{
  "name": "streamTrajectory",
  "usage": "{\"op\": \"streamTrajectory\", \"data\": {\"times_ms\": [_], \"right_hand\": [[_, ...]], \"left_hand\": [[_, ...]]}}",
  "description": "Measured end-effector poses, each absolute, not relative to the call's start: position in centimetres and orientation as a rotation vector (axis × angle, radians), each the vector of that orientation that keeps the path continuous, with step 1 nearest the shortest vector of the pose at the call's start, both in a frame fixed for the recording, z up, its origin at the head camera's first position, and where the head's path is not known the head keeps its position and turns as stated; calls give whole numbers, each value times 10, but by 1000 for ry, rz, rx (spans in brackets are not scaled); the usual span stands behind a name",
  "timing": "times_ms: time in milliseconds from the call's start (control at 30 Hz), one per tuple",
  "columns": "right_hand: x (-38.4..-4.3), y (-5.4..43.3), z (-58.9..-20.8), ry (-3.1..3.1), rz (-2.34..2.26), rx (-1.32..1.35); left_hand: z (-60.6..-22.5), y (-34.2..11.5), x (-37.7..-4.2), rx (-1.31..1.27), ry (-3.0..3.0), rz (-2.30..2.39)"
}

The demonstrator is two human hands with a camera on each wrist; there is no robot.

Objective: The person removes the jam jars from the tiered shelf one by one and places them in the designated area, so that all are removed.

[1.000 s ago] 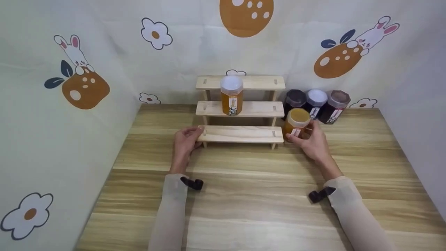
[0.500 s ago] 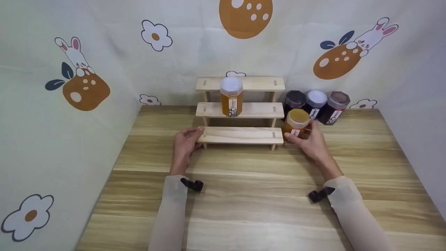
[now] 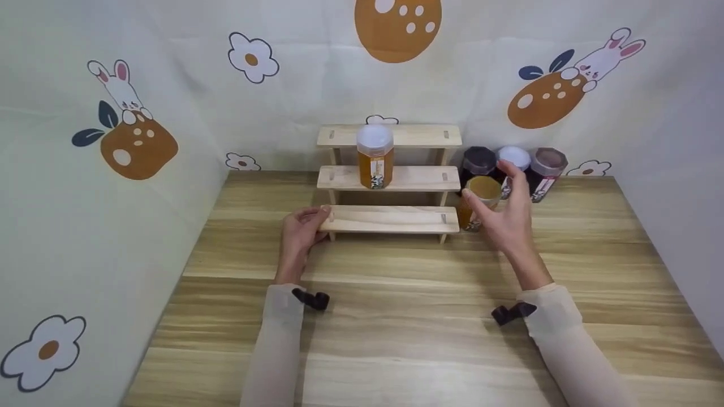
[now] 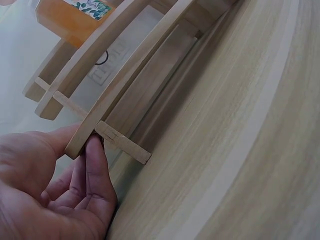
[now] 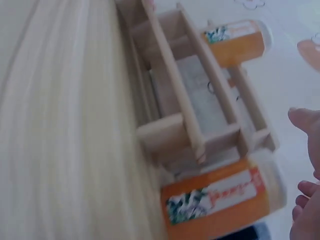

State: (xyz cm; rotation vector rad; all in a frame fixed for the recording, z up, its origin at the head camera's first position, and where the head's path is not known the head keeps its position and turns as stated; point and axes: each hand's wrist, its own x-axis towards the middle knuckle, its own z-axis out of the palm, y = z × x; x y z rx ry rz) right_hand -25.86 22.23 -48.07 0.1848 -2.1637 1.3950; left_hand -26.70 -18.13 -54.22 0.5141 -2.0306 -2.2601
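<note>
My left hand (image 3: 298, 237) pinches the left end of the lowest board of a three-step wooden display rack (image 3: 390, 218). In the left wrist view the thumb lies over the board (image 4: 112, 102) and fingers are under it. My right hand (image 3: 513, 226) has its thumb and fingers spread above an amber jar (image 3: 468, 219) standing at the rack's right end. The right wrist view shows that jar (image 5: 215, 200) apart from the right hand (image 5: 310, 150), its label facing the camera. Another amber jar (image 3: 375, 164) with a whitish lid stands on the middle step.
Three dark jars, one with a black lid (image 3: 478, 158), one with a white lid (image 3: 513, 154) and one with a brownish lid (image 3: 548, 161), stand close together behind the right hand. A patterned cloth (image 3: 300, 102) hangs behind the wooden tabletop (image 3: 396, 316).
My right hand has let go of the amber jar beside the rack and risen above it, fingers spreading. The jar stays standing there. My left hand keeps its grip on the lowest board.
</note>
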Motion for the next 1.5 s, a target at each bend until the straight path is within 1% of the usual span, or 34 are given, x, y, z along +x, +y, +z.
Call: {"op": "streamTrajectory", "data": {"times_ms": [200,367,533,700,967,1167,1333,1500], "right_hand": [[-257,183,-466,-2069,1553,353],[-262,144,-466,-2063,1735,448],[-272,108,-477,-2125,1812,479],[-283,83,-481,-2199,1827,466],[-299,57,-466,-2331,1681,365],[-305,44,-469,-2349,1582,271],[-304,42,-473,-2320,1541,248],[-303,49,-472,-2301,1608,243]], "left_hand": [[-542,-182,-267,518,-2051,-2248],[-541,-182,-265,516,-2073,-2231],[-541,-183,-264,509,-2063,-2241],[-543,-183,-264,496,-2061,-2258],[-540,-184,-265,509,-2084,-2245],[-541,-186,-266,506,-2128,-2203],[-540,-186,-266,518,-2132,-2189],[-540,-185,-266,509,-2099,-2233]]}}
